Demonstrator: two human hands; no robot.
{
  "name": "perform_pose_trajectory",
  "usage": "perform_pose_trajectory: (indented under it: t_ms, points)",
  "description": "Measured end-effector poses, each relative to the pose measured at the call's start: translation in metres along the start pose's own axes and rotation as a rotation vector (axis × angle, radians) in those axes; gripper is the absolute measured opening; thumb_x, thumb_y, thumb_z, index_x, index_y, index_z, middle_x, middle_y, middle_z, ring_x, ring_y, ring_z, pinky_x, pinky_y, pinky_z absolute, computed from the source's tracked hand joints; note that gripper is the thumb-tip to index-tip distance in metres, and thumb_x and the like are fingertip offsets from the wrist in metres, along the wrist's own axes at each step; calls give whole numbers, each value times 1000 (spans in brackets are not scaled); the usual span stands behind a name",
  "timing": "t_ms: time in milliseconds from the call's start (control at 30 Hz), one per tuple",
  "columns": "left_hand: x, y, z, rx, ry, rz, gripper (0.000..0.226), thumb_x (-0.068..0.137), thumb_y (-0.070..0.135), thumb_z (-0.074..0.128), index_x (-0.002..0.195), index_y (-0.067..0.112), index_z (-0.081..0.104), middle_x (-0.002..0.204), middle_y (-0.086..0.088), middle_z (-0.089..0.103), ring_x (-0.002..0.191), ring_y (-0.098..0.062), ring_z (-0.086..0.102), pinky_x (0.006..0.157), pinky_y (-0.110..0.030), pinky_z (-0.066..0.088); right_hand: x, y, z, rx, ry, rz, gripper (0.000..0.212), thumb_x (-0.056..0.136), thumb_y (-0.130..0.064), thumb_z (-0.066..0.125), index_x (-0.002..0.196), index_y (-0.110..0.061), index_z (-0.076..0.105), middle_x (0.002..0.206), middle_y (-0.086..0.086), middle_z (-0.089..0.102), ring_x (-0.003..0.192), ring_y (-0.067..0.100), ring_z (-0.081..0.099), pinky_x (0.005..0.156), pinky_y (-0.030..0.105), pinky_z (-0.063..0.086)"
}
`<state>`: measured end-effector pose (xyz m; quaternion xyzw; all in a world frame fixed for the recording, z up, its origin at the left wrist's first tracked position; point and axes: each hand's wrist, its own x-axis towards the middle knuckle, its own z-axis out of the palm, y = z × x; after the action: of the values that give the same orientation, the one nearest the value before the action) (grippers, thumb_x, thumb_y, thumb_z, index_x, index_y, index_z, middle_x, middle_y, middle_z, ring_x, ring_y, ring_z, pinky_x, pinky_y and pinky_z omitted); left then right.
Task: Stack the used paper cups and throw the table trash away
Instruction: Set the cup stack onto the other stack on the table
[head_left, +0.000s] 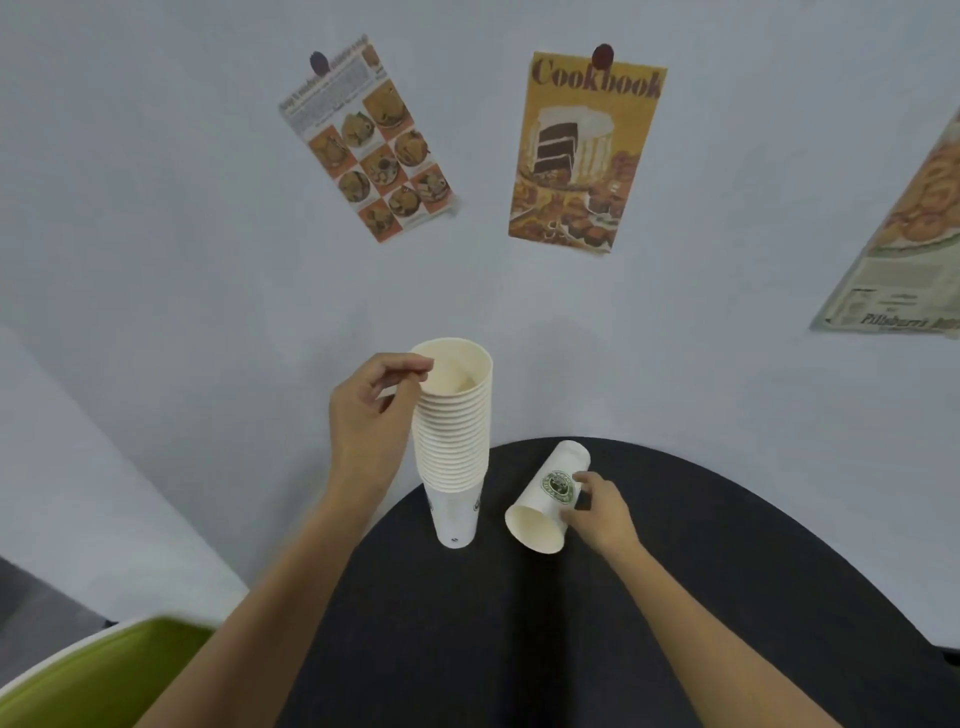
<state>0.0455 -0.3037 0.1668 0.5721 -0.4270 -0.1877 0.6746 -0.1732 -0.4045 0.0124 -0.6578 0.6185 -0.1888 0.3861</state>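
Cup stack (453, 441), at the left hand (371, 415): matt off-white paper, ribbed by its rolled rims.
Lone cup (545, 499), in the right hand (602, 512): smooth matt paper with a green print.
Desk (519, 623), under both hands: dark, matt, finely grained.
Posters (582, 150), beyond the hands: thin printed paper, slightly curled.

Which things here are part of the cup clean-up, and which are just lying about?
Job: cup stack, lying cup, left hand at the stack's rim, right hand gripping that cup.
Just there: Cookbook poster, recipe poster, Pillsbury poster, green chair, dark table.
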Motion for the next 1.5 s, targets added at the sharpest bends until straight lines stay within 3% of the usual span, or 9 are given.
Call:
perform_pose_trajectory:
  t_ms: [233, 400, 533, 667, 900, 1067, 1200, 1367, 1500]
  points:
    - [-1, -9, 5, 130, 42, 3, 29, 90, 0, 59, 94, 27, 69, 107, 11, 67, 106, -5, 62, 84, -20, 52, 36, 4, 2, -635, -335, -316, 69, 84, -17, 55, 146, -27, 28, 155, -5, 16, 144, 20, 12, 106, 46, 37]
    - [0, -20, 11, 161, 51, 29, 28, 91, -2, 57, 97, 21, 70, 110, 8, 67, 111, -8, 60, 87, -26, 52, 46, 11, 5, -643, -425, -358, 53, 95, -31, 45, 146, -24, 31, 157, -1, 17, 146, 20, 1, 114, 42, 25]
    - [3, -25, 17, 173, 91, 33, 31, 91, -2, 55, 93, 25, 70, 109, 4, 68, 112, -13, 61, 89, -28, 52, 39, 17, 6, -614, -416, -346, 74, 85, -53, 57, 146, -23, 29, 154, -6, 15, 145, 18, -3, 107, 48, 34]
    - [6, -25, 22, 171, 98, 19, 34, 90, -1, 56, 89, 30, 69, 107, 7, 68, 110, -13, 61, 84, -23, 50, 36, 23, 7, -625, -292, -368, 56, 89, -27, 54, 141, -24, 35, 154, -5, 21, 145, 17, 5, 96, 41, 47]
    - [8, -21, 20, 191, 86, 17, 34, 89, 0, 57, 88, 32, 69, 105, 12, 67, 101, -17, 63, 77, -22, 48, 25, 12, -15, -506, -33, -390, 41, 97, -15, 41, 134, -30, 50, 145, -8, 42, 136, 14, 34, 92, 42, 47]
    - [7, -17, 15, 204, 64, 1, 30, 88, 1, 59, 91, 29, 69, 105, 13, 67, 95, -16, 62, 78, -21, 49, 15, -24, -44, -330, 103, -358, 39, 95, -12, 40, 128, -26, 54, 122, 2, 62, 109, 27, 57, 83, 37, 47]
    - [6, -4, 9, 267, 17, 42, 25, 88, 3, 61, 97, 26, 68, 104, 19, 67, 106, 3, 59, 99, -26, 45, -1, -72, -83, -158, 240, -414, 30, 98, -15, 39, 122, -17, 58, 111, 10, 65, 102, 33, 58, 78, 33, 42]
    - [7, 16, 2, 306, -182, 152, 33, 81, 12, 72, 110, 27, 65, 112, 18, 65, 108, 6, 56, 91, -3, 37, -36, -148, -139, -4, 390, -539, 28, 97, -13, 40, 117, -13, 61, 99, 5, 61, 89, 21, 50, 73, 25, 32]
    - [11, 37, 7, 322, -336, 155, 54, 80, 22, 79, 127, 35, 55, 129, 21, 55, 121, 7, 48, 98, -5, 30, -66, -202, -159, 158, 406, -635, 30, 96, -13, 43, 117, -16, 63, 101, -2, 60, 93, 17, 51, 75, 24, 37]
